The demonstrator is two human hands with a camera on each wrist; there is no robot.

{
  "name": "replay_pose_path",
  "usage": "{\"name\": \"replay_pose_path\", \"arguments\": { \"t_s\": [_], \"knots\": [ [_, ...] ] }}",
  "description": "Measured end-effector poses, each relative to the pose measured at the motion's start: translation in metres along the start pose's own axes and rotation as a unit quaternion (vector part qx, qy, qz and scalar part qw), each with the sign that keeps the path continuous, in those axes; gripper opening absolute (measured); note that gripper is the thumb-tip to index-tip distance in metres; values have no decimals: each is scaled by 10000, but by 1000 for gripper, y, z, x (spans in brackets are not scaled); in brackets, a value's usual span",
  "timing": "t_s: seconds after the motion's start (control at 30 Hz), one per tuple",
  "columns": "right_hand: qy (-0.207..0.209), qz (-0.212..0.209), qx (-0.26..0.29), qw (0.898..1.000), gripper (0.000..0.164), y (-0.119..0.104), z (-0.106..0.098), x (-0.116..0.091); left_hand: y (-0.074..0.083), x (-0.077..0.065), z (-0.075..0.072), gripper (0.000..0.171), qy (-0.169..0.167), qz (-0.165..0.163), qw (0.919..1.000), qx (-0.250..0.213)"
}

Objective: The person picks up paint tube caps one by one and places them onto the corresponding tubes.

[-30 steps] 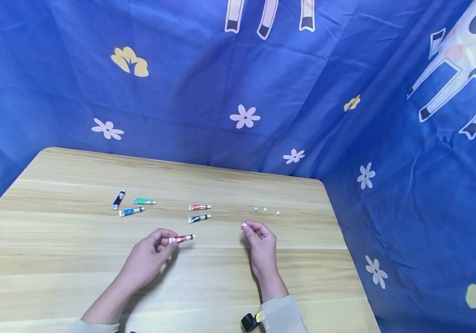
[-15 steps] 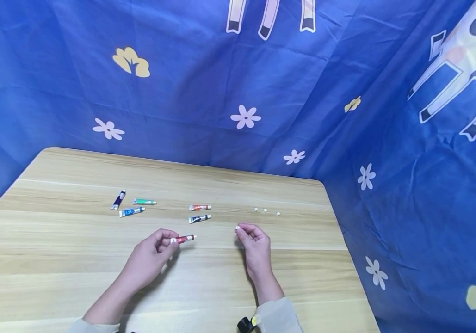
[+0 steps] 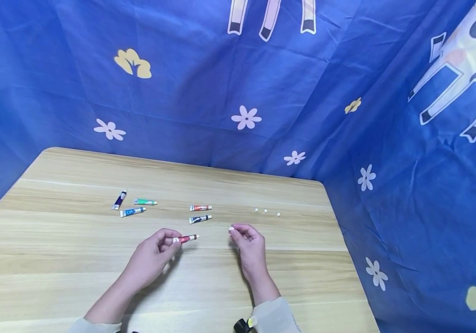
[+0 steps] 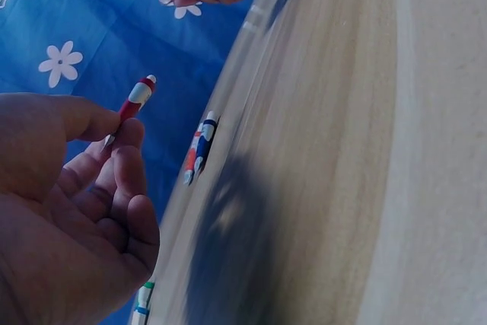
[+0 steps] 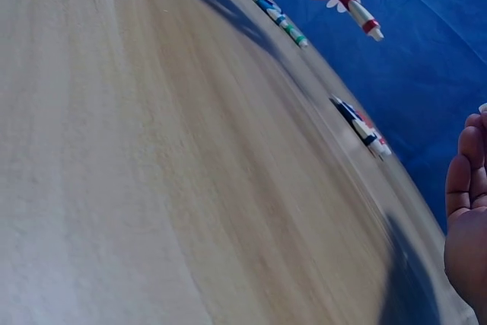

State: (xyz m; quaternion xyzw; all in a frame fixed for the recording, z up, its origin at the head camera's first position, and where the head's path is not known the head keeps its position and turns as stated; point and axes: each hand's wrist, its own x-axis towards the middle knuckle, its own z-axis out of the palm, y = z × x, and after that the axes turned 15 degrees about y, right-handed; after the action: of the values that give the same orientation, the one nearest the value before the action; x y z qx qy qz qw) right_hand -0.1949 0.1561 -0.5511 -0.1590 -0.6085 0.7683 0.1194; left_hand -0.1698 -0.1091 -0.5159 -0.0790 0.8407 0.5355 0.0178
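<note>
A red paint tube is being pinched at its tail by the left hand, just in front of the black tube. A white cap is being gripped by the right hand's fingertips, beside the nozzle. Judged step: capping; alignment and threading are being called for.

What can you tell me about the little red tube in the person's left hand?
The red tube is small and slim, with a white band and a whitish tip. The left hand pinches its tail end between thumb and fingers, above the wooden table. It lies nearly level, tip pointing toward the right hand. Nothing else touches it.
</note>
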Motion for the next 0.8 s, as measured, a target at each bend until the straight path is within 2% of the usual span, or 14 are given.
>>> {"name": "replay_pose_path", "arguments": {
  "t_s": [0.37,0.8],
  "knots": [
    [-218,60,-107,9997,31,5,7,-7,1,-1,8,26,-64,-31,10000,19],
    [-222,148,-569,9980,24,10,15,-15,2,-7,16,26,-160,108,9998,-45]
  ]
}}
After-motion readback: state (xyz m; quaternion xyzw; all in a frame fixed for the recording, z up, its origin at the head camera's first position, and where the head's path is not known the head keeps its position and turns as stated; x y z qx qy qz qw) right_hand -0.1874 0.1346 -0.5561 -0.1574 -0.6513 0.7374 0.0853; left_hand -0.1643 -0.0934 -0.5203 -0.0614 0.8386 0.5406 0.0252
